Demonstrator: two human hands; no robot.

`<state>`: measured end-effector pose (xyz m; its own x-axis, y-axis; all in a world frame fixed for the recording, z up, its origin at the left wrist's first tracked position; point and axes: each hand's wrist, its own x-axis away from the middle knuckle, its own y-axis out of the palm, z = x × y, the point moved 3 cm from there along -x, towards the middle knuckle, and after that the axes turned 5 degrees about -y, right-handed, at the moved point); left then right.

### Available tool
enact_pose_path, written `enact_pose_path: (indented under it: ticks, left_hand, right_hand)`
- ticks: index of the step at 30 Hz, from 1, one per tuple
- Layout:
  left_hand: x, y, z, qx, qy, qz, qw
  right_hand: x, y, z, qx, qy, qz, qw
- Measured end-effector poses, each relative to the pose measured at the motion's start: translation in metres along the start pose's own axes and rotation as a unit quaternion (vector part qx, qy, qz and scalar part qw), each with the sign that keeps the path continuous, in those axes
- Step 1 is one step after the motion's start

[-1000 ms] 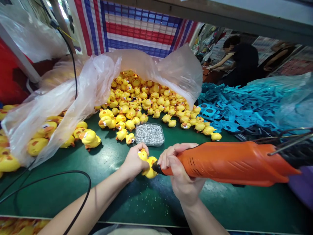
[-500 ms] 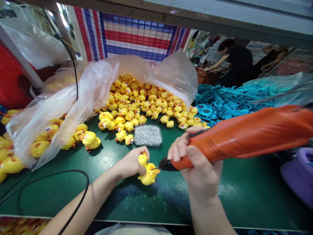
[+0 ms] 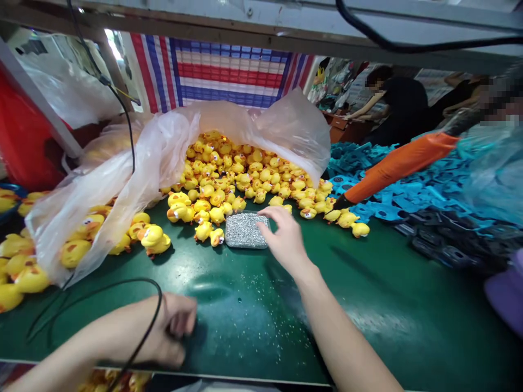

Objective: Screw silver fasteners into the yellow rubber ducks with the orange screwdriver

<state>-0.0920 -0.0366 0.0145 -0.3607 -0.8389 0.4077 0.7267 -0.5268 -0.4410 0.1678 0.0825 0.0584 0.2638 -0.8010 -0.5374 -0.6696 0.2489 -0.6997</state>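
Note:
My right hand (image 3: 286, 237) is over the right end of a small clear tray (image 3: 247, 246) filled with tiny silvery metal pieces, probably screws. Its thumb and forefinger are apart, with nothing seen between them. Down at the left, close to the table's front edge, is my left hand (image 3: 174, 329), slightly blurred, fingers bent and thumb apart, no toy in it. The electric screwdriver (image 3: 400, 166) in its orange cover hangs at the right, tip down beside several yellow toy ducks (image 3: 347, 219).
A heap of yellow ducks (image 3: 245, 174) spills from a plastic bag (image 3: 147, 152). Blue plastic parts (image 3: 379, 190) and black parts (image 3: 437, 239) lie at the right. A black cable (image 3: 153, 288) loops over my left arm. More ducks (image 3: 112, 381) show below the table edge. People work behind.
My right hand has let go of the screwdriver, which now hangs farther back, and moved to the tray. My left hand has released its ducks and moved left and toward me.

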Motion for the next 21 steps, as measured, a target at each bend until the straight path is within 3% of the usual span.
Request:
enact_pose_path:
  ticks: [2, 5, 7, 10, 13, 16, 21]
  left_hand:
    - [-0.031, 0.009, 0.029, -0.114, -0.017, 0.091, 0.989]
    - [-0.074, 0.013, 0.062, -0.241, -0.036, 0.25, 0.937]
    - [-0.098, 0.015, 0.068, -0.284, -0.086, 0.283, 0.912]
    - [-0.123, 0.015, 0.065, -0.312, -0.155, 0.288, 0.892]
    - [-0.13, 0.011, 0.06, -0.326, -0.185, 0.295, 0.879]
    - [-0.121, 0.003, 0.058, -0.333, -0.196, 0.299, 0.872]
    - [-0.1, -0.01, 0.06, -0.308, -0.146, 0.333, 0.879]
  right_hand:
    - [-0.006, 0.027, 0.009, 0.018, 0.044, -0.11, 0.993]
    - [-0.01, 0.05, 0.02, 0.04, 0.082, -0.15, 0.984]
    - [-0.011, 0.057, 0.024, 0.046, 0.101, -0.16, 0.981]
    - [-0.011, 0.06, 0.03, 0.042, 0.125, -0.15, 0.98]
    - [-0.01, 0.058, 0.036, 0.024, 0.14, -0.124, 0.982]
    - [-0.011, 0.053, 0.04, -0.008, 0.142, -0.082, 0.986]
    - [-0.013, 0.045, 0.037, -0.086, 0.119, 0.004, 0.989]
